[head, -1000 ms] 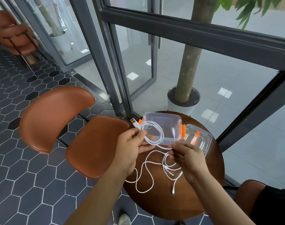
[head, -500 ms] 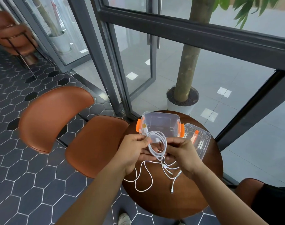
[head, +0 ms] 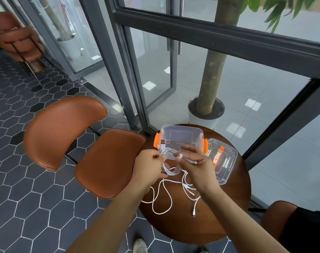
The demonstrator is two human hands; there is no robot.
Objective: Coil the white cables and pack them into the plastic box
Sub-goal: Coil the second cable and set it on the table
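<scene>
A white cable coil (head: 171, 169) hangs between both hands just in front of the clear plastic box (head: 183, 137) with orange latches. My left hand (head: 150, 166) pinches the coil's left side, the USB plug sticking up toward the box. My right hand (head: 195, 161) pinches the cable's other end at the coil's right side, its upper fingers spread. More loose white cables (head: 166, 198) lie tangled on the round wooden table (head: 228, 207) below my hands. The box's clear lid (head: 222, 161) rests to the right of the box.
A brown leather chair (head: 108, 161) stands against the table's left side, another chair (head: 276, 216) at the lower right. Dark window frames and a potted tree (head: 206, 108) stand behind the table. My shoe (head: 140, 245) shows on the hexagon tiles.
My right hand has risen from the loose cables to the coil's right side, bringing the cable end with it. The coil has dropped lower, in front of the box.
</scene>
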